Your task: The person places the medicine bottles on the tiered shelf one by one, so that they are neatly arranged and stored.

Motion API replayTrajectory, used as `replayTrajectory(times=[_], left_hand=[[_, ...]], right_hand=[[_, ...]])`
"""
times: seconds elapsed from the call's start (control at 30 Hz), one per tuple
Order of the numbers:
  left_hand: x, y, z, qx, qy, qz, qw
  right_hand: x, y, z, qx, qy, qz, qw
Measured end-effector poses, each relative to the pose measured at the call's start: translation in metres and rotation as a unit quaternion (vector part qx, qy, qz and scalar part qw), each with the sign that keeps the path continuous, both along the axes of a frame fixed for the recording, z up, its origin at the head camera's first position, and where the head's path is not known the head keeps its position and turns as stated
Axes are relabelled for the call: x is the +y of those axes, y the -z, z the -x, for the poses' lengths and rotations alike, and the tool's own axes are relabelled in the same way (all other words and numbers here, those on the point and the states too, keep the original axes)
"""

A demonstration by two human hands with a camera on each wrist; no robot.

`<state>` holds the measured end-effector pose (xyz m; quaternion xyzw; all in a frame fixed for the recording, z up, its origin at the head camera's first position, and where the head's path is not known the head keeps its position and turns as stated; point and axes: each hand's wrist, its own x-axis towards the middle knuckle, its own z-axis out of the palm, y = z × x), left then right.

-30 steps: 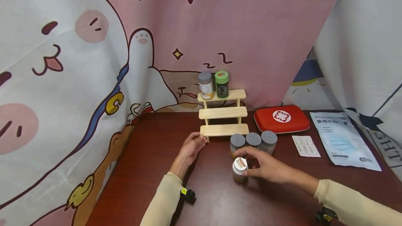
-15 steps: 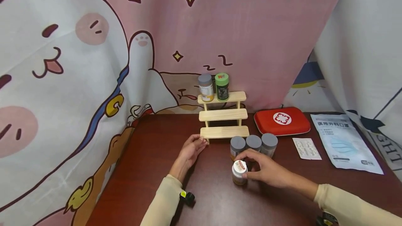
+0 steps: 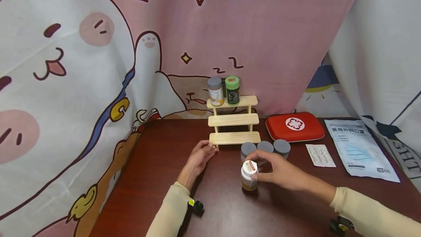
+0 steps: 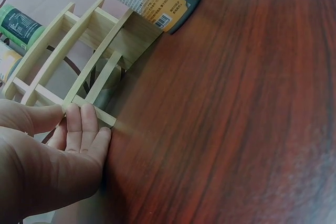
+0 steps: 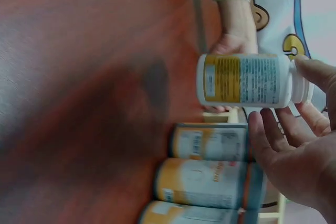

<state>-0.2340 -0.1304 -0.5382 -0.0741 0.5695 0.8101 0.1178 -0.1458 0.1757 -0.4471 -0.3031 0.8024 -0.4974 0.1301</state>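
Note:
My right hand pinches a white pill bottle by its cap, between thumb and fingers. In the right wrist view the bottle shows a yellow and white label and stands upright, slightly off the table. My left hand grips the lower left corner of a three-step wooden display stand; in the left wrist view its thumb and fingers close on the wood. On the top step stand a grey-lidded bottle and a green-lidded bottle. The two lower steps hold nothing.
Three grey-lidded bottles stand in a row just behind my right hand, the rightmost bottle beside a red first-aid case. A blister pack and a face-mask packet lie to the right. A printed curtain hangs behind the table.
The white pill bottle has risen slightly and shifted a little left in my right hand. My left hand stays on the stand's corner.

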Motion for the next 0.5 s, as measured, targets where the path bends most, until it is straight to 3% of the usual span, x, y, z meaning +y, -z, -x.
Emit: replayTrajectory(times=[0.2,0.5], left_hand=[[0.0,-0.001,0.0,-0.001,-0.001,-0.001,1.0],[0.0,-0.001,-0.001,-0.002,-0.001,-0.001,1.0]], right_hand=[[-0.001,-0.023,0.005,-0.014,0.013,0.005,0.9998],[0.005,-0.044,0.013,0.016,0.053,0.009,0.9984]])
